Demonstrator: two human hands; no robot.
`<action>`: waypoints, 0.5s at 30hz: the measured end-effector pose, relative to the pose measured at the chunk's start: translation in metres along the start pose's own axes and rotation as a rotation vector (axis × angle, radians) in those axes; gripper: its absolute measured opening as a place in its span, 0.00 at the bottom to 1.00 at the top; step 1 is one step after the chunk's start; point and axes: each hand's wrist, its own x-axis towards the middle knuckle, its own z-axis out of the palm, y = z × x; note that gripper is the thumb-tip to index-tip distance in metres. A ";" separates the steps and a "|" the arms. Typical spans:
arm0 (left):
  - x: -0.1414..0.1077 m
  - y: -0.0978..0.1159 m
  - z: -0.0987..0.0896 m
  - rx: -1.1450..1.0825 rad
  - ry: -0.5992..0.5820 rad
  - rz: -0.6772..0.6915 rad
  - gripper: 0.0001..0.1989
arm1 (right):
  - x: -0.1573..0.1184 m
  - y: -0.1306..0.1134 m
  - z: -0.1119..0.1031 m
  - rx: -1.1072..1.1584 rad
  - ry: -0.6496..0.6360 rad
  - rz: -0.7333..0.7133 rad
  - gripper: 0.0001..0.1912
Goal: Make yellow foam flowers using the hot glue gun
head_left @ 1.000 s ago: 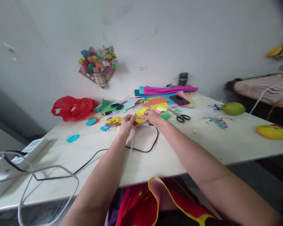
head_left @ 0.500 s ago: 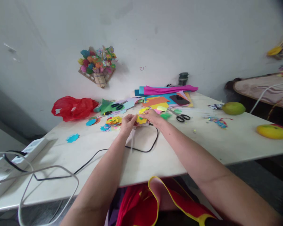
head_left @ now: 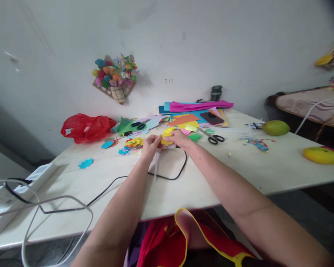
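Note:
A yellow paper flower (head_left: 166,140) is held between my two hands over the middle of the table. My left hand (head_left: 150,147) pinches its left side with thumb and forefinger. From the right, the fingers of my right hand (head_left: 179,137) close on it and cover part of its face. Below my left fingers hangs a thin translucent stick (head_left: 156,165); its upper end is hidden. Left of my hands lies a pile of cut flowers, with a yellow and red flower (head_left: 134,142) on top and blue flowers (head_left: 124,150) under it.
Black-handled scissors (head_left: 215,139) lie to the right and another pair of scissors (head_left: 139,125) at the back left. A black cable (head_left: 111,188) loops across the table. A power strip (head_left: 25,194), red bag (head_left: 86,128), paper sheets (head_left: 183,120), phone (head_left: 211,118) and mangoes (head_left: 275,128) surround the work.
The yellow flower has turned slightly, and its green centre, visible before, no longer shows clearly. Both hands stay almost in place.

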 end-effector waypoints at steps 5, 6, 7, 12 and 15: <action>0.002 0.002 -0.006 -0.023 0.086 -0.006 0.17 | 0.000 -0.001 -0.001 0.086 -0.035 -0.006 0.15; 0.003 0.002 -0.007 -0.029 0.092 -0.009 0.17 | 0.000 -0.001 -0.001 0.096 -0.023 -0.005 0.14; 0.003 0.003 -0.008 -0.036 0.093 -0.014 0.17 | 0.000 -0.002 -0.001 0.103 -0.004 -0.005 0.12; 0.005 0.004 -0.011 -0.119 0.039 -0.123 0.17 | -0.005 -0.009 0.001 0.159 0.037 -0.005 0.09; 0.007 0.004 -0.012 -0.175 -0.032 -0.228 0.14 | -0.006 -0.012 0.001 0.179 0.041 0.025 0.09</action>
